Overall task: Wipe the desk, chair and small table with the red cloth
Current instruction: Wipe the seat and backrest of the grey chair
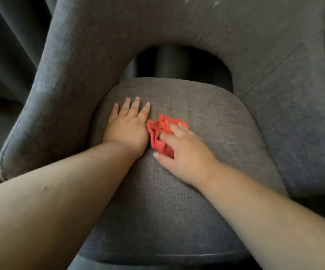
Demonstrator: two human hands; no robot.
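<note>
A grey fabric armchair (177, 201) fills the view, seen from above its seat cushion. The red cloth (160, 127) lies crumpled on the middle of the seat. My right hand (183, 151) lies on the cloth, fingers and thumb curled round its bunched folds. My left hand (127, 125) rests flat on the seat just left of the cloth, fingers straight and spread, its edge touching the cloth. The desk and small table are out of view.
The chair's curved backrest (177, 22) and armrests wrap round the seat, with an arched gap (181, 63) behind the cushion. Dark curtain folds (7, 45) hang at the left. Dark floor shows at both sides.
</note>
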